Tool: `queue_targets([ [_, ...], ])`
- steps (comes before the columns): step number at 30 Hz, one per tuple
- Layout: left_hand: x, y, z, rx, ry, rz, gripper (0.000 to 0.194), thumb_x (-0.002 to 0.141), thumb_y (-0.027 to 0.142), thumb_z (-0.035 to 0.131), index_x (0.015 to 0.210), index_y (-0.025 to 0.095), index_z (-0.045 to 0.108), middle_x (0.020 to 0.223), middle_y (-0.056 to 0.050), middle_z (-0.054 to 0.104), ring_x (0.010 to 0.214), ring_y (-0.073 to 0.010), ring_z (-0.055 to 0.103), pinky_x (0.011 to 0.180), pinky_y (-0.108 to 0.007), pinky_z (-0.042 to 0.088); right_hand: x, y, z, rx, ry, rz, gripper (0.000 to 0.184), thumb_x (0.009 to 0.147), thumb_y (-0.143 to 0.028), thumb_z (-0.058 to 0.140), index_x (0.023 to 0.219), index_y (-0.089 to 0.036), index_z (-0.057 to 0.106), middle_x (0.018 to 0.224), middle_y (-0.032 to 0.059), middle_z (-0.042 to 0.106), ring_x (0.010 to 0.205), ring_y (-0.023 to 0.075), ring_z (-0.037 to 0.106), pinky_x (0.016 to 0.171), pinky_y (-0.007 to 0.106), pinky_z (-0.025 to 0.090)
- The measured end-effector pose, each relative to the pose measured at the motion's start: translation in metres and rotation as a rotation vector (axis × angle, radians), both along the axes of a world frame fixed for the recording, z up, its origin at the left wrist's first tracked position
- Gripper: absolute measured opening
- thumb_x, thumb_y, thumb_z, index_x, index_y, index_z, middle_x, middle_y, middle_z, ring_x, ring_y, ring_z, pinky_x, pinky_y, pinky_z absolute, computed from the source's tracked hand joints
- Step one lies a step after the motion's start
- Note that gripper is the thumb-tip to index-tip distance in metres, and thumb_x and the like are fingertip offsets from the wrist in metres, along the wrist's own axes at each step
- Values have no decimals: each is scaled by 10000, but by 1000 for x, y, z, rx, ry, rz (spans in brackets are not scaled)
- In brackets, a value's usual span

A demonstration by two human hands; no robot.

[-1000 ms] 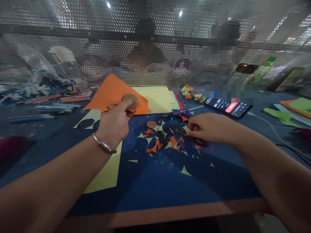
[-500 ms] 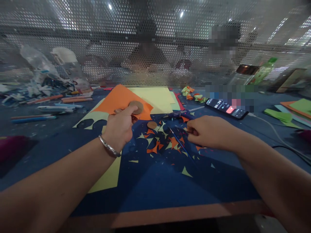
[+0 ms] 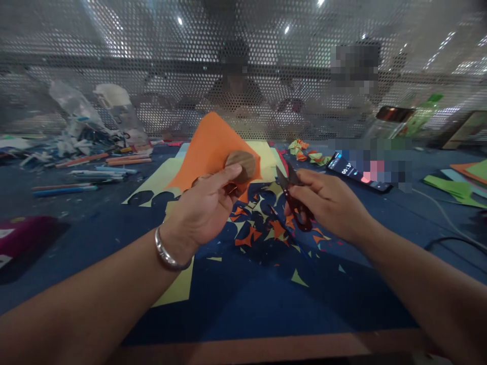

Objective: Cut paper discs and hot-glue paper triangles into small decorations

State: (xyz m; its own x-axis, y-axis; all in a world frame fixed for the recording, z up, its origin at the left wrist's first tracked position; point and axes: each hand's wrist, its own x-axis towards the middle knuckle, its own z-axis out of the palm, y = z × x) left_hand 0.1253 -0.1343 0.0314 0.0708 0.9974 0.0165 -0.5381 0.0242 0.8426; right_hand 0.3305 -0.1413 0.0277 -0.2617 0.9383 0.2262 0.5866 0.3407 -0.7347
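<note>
My left hand (image 3: 205, 208) is closed on a sheet of orange paper (image 3: 213, 139), with the thumb pressing a flat round brown disc (image 3: 243, 165) against it near the sheet's right corner. The sheet is raised above the table. In my right hand (image 3: 327, 197) are dark thread snips (image 3: 292, 195), their two blades apart and pointing up toward the paper's right edge without touching it. Beneath both hands lie orange and pale green paper scraps (image 3: 277, 230) and a thin blue stick-like tool (image 3: 283, 220).
Pale green paper with round cutouts (image 3: 152, 177) lies behind my left wrist. Pens (image 3: 99, 175) and a clear bottle (image 3: 122, 114) stand left. A phone (image 3: 357, 175), its cable, a copper-lidded jar (image 3: 391, 119) and green paper (image 3: 452, 187) are right. A perforated metal screen (image 3: 171, 66) rises behind.
My left hand has lifted the orange paper and disc and moved right. My right hand has picked up the snips and turned them toward the paper. The view has shifted slightly.
</note>
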Motion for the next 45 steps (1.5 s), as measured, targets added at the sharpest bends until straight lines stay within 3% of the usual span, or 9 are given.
queue_targets([
  [5, 4, -4, -2, 80, -40, -46, 162, 854, 93, 639, 729, 187, 683, 836, -19, 686, 891, -164, 653, 766, -246, 515, -8, -8, 0, 45, 14, -37, 326, 948, -219, 466, 633, -205, 551, 508, -54, 568, 418, 80, 446, 503, 264, 361],
  [11, 3, 0, -9, 32, -83, 2, 84, 841, 112, 697, 770, 152, 718, 907, -32, 723, 884, -149, 658, 776, -243, 511, -15, -19, -1, 96, 112, -68, 477, 1022, -501, 409, 713, -204, 618, 613, -19, 571, 518, 98, 452, 525, 285, 327],
  [14, 1, 1, -11, 58, -60, 2, 30, 820, 163, 743, 795, 165, 726, 903, -26, 728, 888, -168, 671, 768, -268, 514, -17, -21, -2, 91, 189, -84, 467, 1017, -541, 407, 806, -213, 663, 618, -21, 542, 529, 109, 440, 530, 294, 319],
  [19, 4, -2, -10, 106, -61, -46, 115, 823, 155, 730, 715, 182, 700, 857, -21, 706, 950, -180, 667, 870, -288, 511, -18, -19, -5, 96, 199, -76, 502, 1008, -558, 424, 681, -200, 557, 646, -13, 516, 603, 119, 465, 593, 292, 358],
  [22, 4, -4, -12, 92, -8, -102, 59, 824, 204, 737, 775, 173, 739, 868, -42, 702, 858, -185, 646, 699, -276, 513, -19, -17, -8, -7, 344, -27, 447, 986, -570, 464, 739, -206, 543, 689, -18, 501, 595, 111, 465, 551, 270, 377],
  [26, 3, -6, -13, 52, 48, -79, 89, 832, 210, 722, 802, 145, 774, 800, -44, 689, 686, -140, 587, 533, -246, 446, -21, -17, -11, -161, 542, 50, 331, 944, -519, 583, 821, -214, 558, 643, -58, 406, 499, 76, 322, 439, 234, 261],
  [35, 6, -4, -9, 82, -96, -59, 122, 829, 116, 709, 725, 158, 757, 873, -22, 746, 836, -122, 676, 829, -241, 518, -23, -18, -6, -317, 776, 105, 282, 930, -432, 634, 810, -178, 601, 576, -79, 315, 447, 45, 224, 409, 224, 125],
  [41, 10, -11, -15, 16, -40, -124, 51, 821, 169, 734, 844, 135, 765, 904, -45, 728, 777, -133, 643, 641, -242, 497, -27, -19, -4, -366, 859, 107, 365, 910, -415, 675, 685, -184, 503, 568, -79, 315, 445, 36, 231, 403, 196, 134],
  [45, 13, -14, -16, -25, -44, -121, 64, 826, 153, 720, 871, 122, 754, 961, -60, 715, 873, -145, 646, 691, -237, 504, -28, -21, -3, -395, 915, 107, 399, 850, -432, 745, 673, -184, 488, 571, -83, 320, 446, 28, 234, 391, 175, 128],
])
